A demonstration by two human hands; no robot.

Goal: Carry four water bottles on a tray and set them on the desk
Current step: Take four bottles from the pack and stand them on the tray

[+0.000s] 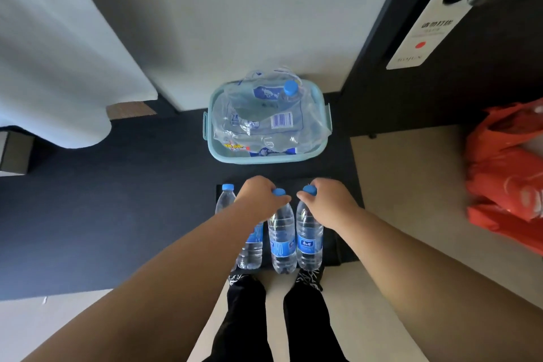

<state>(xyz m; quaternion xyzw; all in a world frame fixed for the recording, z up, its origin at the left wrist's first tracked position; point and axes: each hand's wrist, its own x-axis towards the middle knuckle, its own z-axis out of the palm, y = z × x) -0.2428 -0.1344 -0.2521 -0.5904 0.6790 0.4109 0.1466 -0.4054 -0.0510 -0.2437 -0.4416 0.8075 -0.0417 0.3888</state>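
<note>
Four water bottles (282, 239) upright on black tray (338, 244), near floor. Left hand (258, 197) and right hand (329, 200) each grip a cap. Teal basket (264, 157) beyond.

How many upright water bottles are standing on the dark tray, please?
4: far-left bottle, second bottle under the left hand, third bottle, right-end bottle under the right hand.

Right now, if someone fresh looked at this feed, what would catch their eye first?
Both hands, each closed on a blue bottle cap: the left hand on the second bottle from the right, the right hand on the rightmost bottle, in a row of four on a black tray. Beyond sits a teal basket with crumpled plastic wrap and another bottle; an orange bag lies at right.
</note>
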